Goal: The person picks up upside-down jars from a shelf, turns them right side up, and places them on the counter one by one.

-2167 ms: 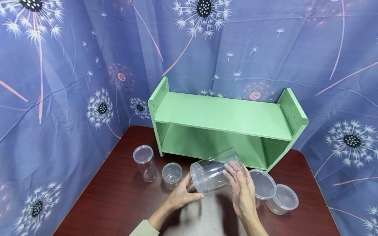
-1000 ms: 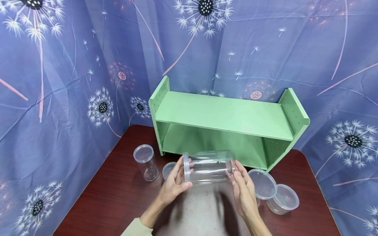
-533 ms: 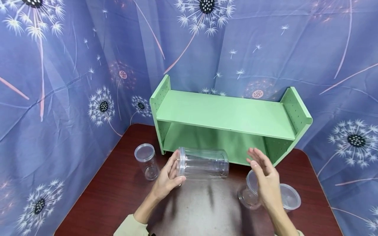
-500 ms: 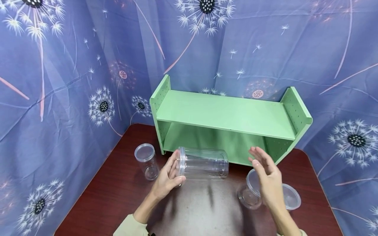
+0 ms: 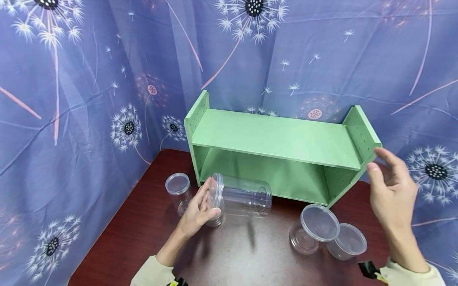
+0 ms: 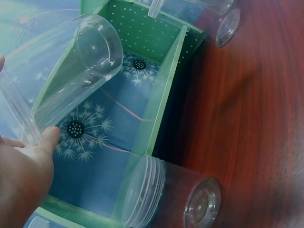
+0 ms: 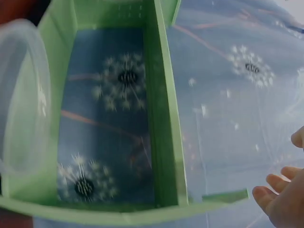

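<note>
My left hand (image 5: 195, 212) grips a large clear plastic jar (image 5: 247, 195) by its lidded end. The jar lies sideways in the air in front of the shelf, its base pointing right, and nothing shows inside it. In the left wrist view, the thumb presses on the jar's rim (image 6: 21, 107). Away to the right, my right hand (image 5: 395, 190) is raised beside the shelf's right end with its fingers loosely bent and holding nothing. A small clear jar (image 5: 215, 219) stands partly hidden behind the left hand and the held jar.
A green two-level shelf (image 5: 279, 139) stands at the back of the dark red table (image 5: 250, 258). At the left is a tall lidded jar (image 5: 177, 186). To the right stand a wide-lidded jar (image 5: 319, 223) and a squat tub (image 5: 348, 241). Blue patterned cloth (image 5: 89, 59) hangs behind.
The jar was tilted between both hands and came level. My right hand has let go of it and moved far right. My left hand has carried it a little to the left.
</note>
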